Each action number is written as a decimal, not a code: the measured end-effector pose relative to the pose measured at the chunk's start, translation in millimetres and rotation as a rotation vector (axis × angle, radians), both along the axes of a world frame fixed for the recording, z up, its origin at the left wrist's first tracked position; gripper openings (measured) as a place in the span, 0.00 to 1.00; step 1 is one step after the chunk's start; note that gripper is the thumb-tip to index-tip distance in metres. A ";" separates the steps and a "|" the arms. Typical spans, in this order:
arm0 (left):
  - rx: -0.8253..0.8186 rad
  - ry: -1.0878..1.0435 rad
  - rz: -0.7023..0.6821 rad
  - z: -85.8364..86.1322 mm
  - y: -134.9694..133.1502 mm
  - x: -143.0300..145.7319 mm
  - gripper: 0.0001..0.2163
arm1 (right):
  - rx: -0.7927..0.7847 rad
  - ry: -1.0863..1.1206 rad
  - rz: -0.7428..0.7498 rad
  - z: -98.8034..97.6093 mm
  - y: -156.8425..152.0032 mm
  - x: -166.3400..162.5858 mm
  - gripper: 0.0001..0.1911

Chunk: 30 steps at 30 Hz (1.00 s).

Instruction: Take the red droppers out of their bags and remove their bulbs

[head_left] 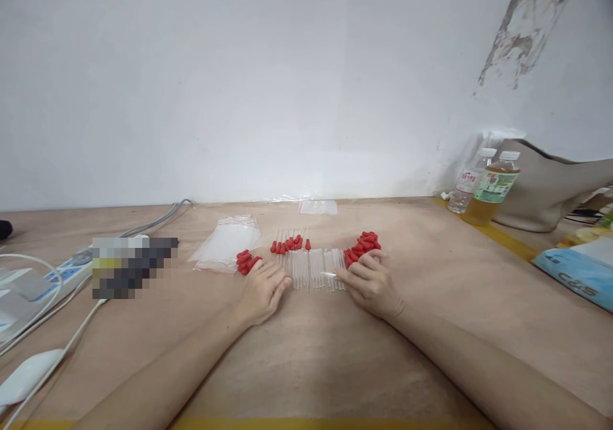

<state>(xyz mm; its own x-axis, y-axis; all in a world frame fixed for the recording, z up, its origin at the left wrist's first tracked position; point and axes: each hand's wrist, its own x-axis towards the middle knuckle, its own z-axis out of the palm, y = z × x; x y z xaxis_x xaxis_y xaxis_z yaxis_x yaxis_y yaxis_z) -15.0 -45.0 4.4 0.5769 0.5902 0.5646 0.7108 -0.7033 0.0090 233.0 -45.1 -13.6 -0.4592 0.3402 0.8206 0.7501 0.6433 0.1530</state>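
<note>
A row of clear glass dropper tubes (pixel 313 267) lies on the brown table (pixel 306 353) between my hands. My left hand (pixel 262 289) rests at the row's left end, fingers curled against the tubes. My right hand (pixel 371 281) is at the right end, pinching one clear tube between thumb and fingers. Red rubber bulbs sit in a small pile by my left hand (pixel 246 261) and a bigger pile above my right hand (pixel 363 245). Behind the row lie several droppers with red bulbs fitted (pixel 290 243).
Clear plastic bags (pixel 225 243) lie left of the tubes, another bag (pixel 318 207) near the wall. A power strip (pixel 71 270) and white cables (pixel 57 353) are at left. Two bottles (pixel 488 190), a beige bag (pixel 550 187) and a blue packet (pixel 579 270) stand at right.
</note>
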 end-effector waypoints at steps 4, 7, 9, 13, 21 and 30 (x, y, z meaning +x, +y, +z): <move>-0.039 -0.265 0.109 13.2 18.6 -26.1 0.11 | -0.109 0.143 -0.122 0.9 5.3 0.7 0.12; -0.030 -0.419 0.334 22.0 38.1 -53.7 0.12 | -0.175 0.123 -0.165 -1.1 7.0 -2.5 0.14; -0.095 -0.463 0.486 22.3 49.9 -72.4 0.12 | -0.189 0.139 -0.188 -2.9 7.7 -3.7 0.14; -0.279 -0.488 0.555 12.8 63.4 -93.0 0.15 | -0.199 0.221 -0.218 -5.7 9.4 -3.8 0.09; -0.269 -0.439 0.628 4.9 63.1 -83.9 0.12 | -0.177 0.268 -0.261 -7.4 11.8 -0.9 0.06; -0.271 -0.446 0.579 2.5 60.6 -87.3 0.17 | -0.106 0.172 -0.235 -9.4 14.2 0.6 0.08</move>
